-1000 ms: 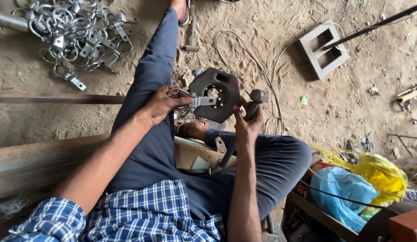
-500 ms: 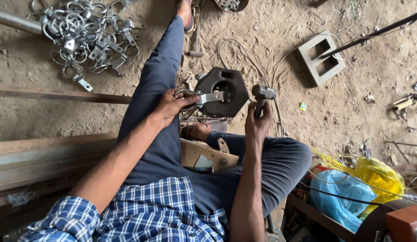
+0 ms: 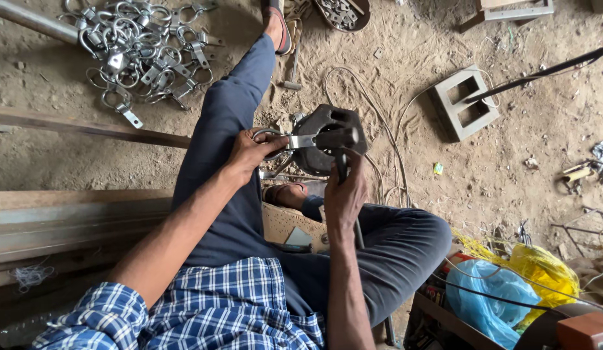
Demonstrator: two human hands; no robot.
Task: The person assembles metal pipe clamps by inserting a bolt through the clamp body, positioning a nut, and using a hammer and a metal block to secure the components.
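- Clamp (image 3: 285,140), a metal ring with a flat tab, lies across the dark block (image 3: 327,139) between our legs; our left hand (image 3: 249,152) is closed around its ring end.
- Hammer (image 3: 340,146) sits with its head on the tab, our right hand (image 3: 343,198) wrapped tight on the handle.
- We judge our left fingers near enough to the hammer head that a stray strike could catch them.
- A loose hold could let the clamp twist or jump off the block.
- The block rests on sandy ground and could rock under a strike.
- Cable (image 3: 386,168) loops just beside the block and our foot (image 3: 285,193); it could snag.
- More clamps lie in a pile (image 3: 142,52), well apart.
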